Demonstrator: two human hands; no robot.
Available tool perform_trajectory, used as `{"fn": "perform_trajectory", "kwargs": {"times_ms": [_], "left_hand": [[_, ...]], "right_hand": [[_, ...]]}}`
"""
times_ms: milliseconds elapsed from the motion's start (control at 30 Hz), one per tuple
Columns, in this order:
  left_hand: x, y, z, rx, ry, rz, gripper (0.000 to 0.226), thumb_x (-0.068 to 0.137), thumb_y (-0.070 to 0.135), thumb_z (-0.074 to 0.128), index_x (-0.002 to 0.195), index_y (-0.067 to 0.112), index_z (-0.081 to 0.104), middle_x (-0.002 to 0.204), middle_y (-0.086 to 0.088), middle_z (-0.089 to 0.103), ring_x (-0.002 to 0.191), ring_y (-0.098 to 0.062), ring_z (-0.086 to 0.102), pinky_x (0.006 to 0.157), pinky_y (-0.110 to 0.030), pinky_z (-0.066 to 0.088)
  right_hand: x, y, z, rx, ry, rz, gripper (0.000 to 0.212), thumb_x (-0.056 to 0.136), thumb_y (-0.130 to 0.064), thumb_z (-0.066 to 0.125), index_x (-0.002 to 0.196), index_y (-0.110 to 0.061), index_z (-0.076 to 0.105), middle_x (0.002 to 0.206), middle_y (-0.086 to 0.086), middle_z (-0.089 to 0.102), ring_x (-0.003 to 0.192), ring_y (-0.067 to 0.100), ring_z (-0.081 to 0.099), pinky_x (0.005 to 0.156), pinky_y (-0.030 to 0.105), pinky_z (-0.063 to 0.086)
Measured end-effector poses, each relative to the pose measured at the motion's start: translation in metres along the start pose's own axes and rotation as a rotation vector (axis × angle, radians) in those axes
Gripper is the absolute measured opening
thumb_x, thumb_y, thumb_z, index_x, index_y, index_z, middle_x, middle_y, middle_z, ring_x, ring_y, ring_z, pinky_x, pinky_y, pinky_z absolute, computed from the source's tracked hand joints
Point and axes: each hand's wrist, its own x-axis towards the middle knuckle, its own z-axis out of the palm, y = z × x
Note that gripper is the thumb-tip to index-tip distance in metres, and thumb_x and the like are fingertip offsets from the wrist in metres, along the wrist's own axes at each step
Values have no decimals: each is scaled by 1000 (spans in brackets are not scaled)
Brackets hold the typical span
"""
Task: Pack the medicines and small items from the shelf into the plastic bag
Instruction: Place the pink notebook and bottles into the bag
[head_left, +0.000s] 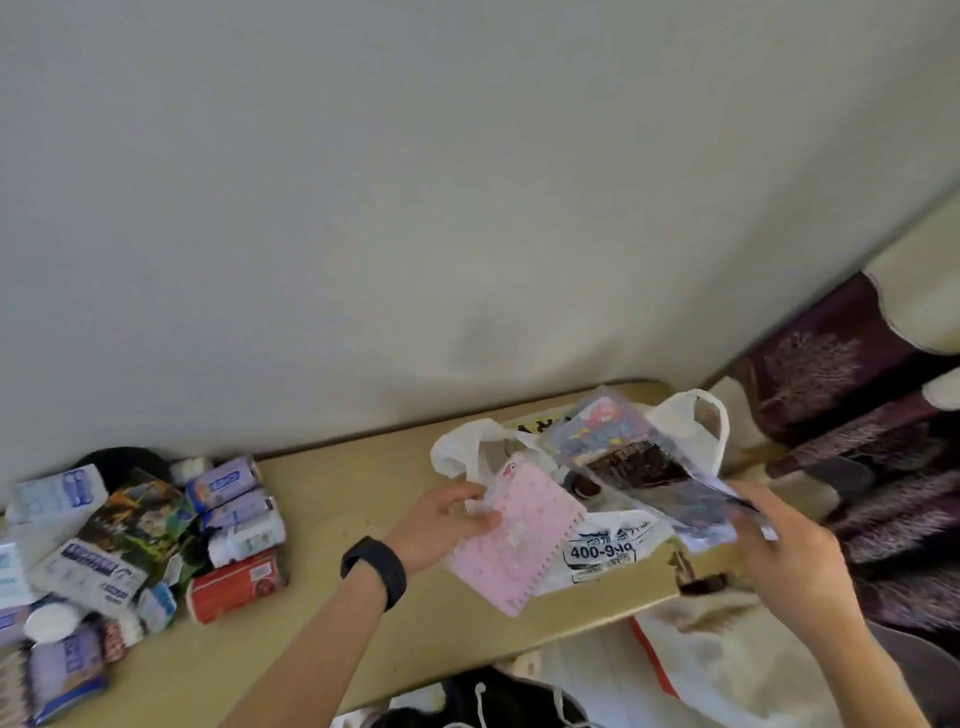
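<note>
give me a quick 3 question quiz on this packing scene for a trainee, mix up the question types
1. True or false: the left hand holds a pink spiral notebook.
2. Multiple choice: where is the red box? A) inside the white plastic bag B) on the shelf at the edge of the pile of packets, left of the hands C) in the right hand
3. Fill in: the wrist of the left hand wears a ____ band.

Key
1. True
2. B
3. black
</note>
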Motion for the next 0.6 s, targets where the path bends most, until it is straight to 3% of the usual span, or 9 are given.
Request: {"fn": "perform_trajectory", "kwargs": {"times_ms": [133,233,300,467,600], "left_hand": [[11,13,23,84,90,3,36,86,30,74,119,27,61,119,9,65,99,-9,66,87,-27,55],[4,17,31,85,133,37,20,88,25,72,106,30,65,101,12,70,83,0,68,70,-16,54],[-2,19,32,83,135,62,19,88,24,72,105,30,68,102,12,71,82,1,69,68,-15,53],[-10,26,29,48,166,88,21,88,23,73,109,22,74,102,5,76,88,-13,73,79,-30,59],[-9,29,27,-2,194,95,21,88,24,72,109,23,74,101,2,76,90,-18,74,82,-36,59]], "right_hand": [[39,39,0,-298,-16,-321,39,74,10,72,105,-14,75,93,4,76,77,29,70,66,33,53],[63,37,16,-402,9,-437,46,65,11,75,102,-17,77,89,2,77,72,31,69,62,41,56],[75,28,30,-428,40,-495,47,65,10,75,102,-18,77,88,2,77,71,31,69,61,42,55],[111,-2,75,-405,85,-480,49,69,9,68,109,-19,74,98,4,76,79,33,68,68,43,54],[125,-13,100,-125,-1,-344,34,85,-1,59,112,-17,73,104,6,74,91,30,66,83,35,51]]}}
